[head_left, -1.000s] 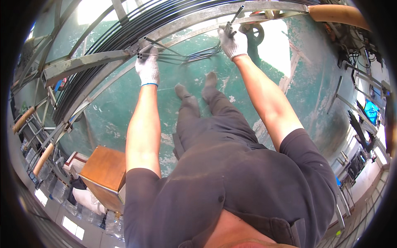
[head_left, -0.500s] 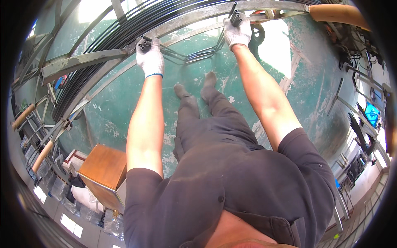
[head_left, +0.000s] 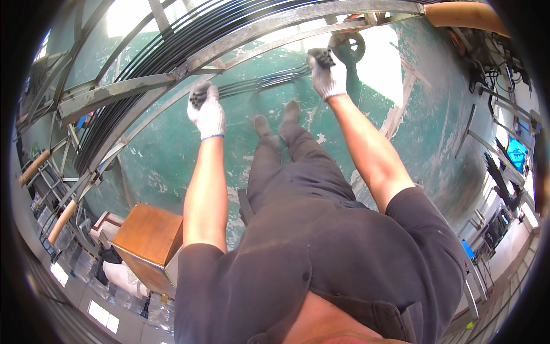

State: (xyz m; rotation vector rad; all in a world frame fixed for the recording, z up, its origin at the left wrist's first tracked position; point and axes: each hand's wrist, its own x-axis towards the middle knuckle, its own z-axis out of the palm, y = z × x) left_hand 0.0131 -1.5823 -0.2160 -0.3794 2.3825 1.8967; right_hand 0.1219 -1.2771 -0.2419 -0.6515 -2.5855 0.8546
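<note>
Both my hands wear white knit gloves. My left hand (head_left: 207, 113) is wrapped round one end of a bundle of bent dark metal tubes (head_left: 281, 78), their open ends showing above the fist. At the other end of the bundle, my right hand (head_left: 330, 79) is closed too, with several tube ends sticking out of it. Between the hands the tubes dip away toward the floor in a shallow U. The bundle hangs just on my side of a metal rack beam (head_left: 252, 40), blurred a little by motion.
Long dark tubes (head_left: 154, 57) lie in a thick row on the rack, beyond the beam. A padded brown bar (head_left: 464, 15) is at the far right. A wheel-like ring (head_left: 356, 47) stands near my right hand. A wooden box (head_left: 150, 232) sits at the left.
Both hands have come back toward my body with the tube bundle, away from the rack beam. The bundle looks flatter to me now. My left foot has shifted right.
</note>
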